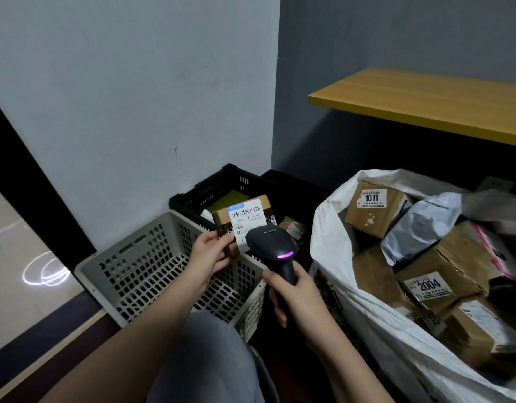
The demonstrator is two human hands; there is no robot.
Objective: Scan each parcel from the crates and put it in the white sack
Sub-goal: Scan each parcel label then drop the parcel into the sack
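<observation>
Left hand point(211, 254) is pinching the near-left corner of a small brown cardboard parcel point(242, 219), thumb on top, fingers under, tilting its white barcode label point(246, 218) up toward the camera. The parcel is hanging over the far rim of the grey perforated crate point(152, 274), in front of the black crate point(222, 186) at 12 o'clock.

Right hand point(297, 298) is gripping the handle of a black handheld barcode scanner point(272, 247), fingers wrapped fully round it. The scanner head is pointing at the label from 5 o'clock, just beside the parcel's near edge; a pink light band is glowing on its back.

White sack point(353, 301) is standing open at 3 o'clock, holding brown boxes labelled 1011 point(373, 209) and 2004 point(434, 286) and a grey poly mailer point(417, 225).

A wooden shelf point(425, 103) is jutting from the wall at 1 o'clock.
</observation>
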